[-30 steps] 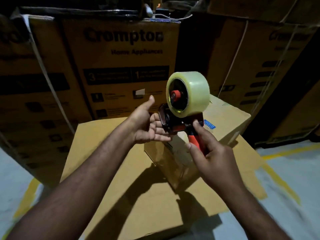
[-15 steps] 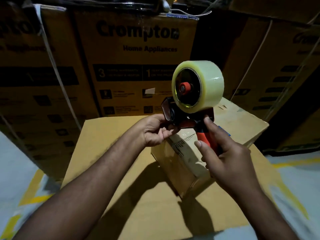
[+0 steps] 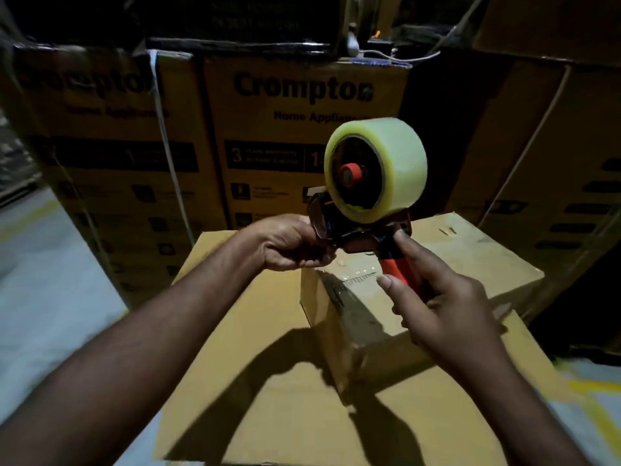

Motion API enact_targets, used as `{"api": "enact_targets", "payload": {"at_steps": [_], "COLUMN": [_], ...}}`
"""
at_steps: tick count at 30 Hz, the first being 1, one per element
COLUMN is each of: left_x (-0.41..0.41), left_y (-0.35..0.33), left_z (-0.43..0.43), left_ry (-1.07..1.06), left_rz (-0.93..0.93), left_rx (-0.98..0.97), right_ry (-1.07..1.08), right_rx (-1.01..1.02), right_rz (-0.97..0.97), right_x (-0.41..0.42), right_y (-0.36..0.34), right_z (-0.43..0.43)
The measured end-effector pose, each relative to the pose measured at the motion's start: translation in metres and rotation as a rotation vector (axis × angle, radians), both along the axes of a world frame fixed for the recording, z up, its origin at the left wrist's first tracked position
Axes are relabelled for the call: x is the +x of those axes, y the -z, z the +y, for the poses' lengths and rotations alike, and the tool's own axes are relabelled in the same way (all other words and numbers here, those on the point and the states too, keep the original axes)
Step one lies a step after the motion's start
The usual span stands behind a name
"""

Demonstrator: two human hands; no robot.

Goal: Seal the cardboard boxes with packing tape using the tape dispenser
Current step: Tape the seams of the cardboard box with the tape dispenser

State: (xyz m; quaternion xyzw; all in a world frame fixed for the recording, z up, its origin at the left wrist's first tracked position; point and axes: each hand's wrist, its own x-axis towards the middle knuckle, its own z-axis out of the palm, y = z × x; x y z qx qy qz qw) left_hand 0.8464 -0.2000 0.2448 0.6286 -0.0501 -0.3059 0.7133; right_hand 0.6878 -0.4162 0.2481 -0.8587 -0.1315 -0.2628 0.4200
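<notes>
A red and black tape dispenser (image 3: 356,230) carries a large roll of clear tape (image 3: 396,163) and is held upright above a small cardboard box (image 3: 470,264). My right hand (image 3: 443,307) grips its red handle, index finger stretched along the frame. My left hand (image 3: 292,243) pinches the loose tape end at the dispenser's front, just over the small box's near left corner. That box stands on a larger flat cardboard box (image 3: 268,364). A strip of clear tape lies on the small box's top.
Tall printed cartons (image 3: 295,95) are stacked close behind and on both sides. Grey floor with yellow lines (image 3: 50,297) shows at left and lower right. White cables (image 3: 396,55) lie on top of the stack behind.
My left hand went from open beside the dispenser to pinching the tape end at its front. The dispenser stayed upright above the small box in my right hand.
</notes>
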Motion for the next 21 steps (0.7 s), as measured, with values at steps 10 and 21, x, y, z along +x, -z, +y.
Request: {"api": "enact_targets", "payload": {"at_steps": [10,21], "left_x": [-0.003,0.047], "left_y": [-0.02,0.008], "left_z": [-0.01,-0.01], "left_ry": [-0.201,-0.355], "left_rz": [-0.28,-0.346], "left_rx": [0.508,0.69], "right_ry": [0.04,0.074], "right_rx": [-0.117,-0.216], "right_rz": [0.127,0.208], "right_x": [-0.017,-0.028], "right_y": [0.018,0.035], "right_z": [-0.017,-0.002]}}
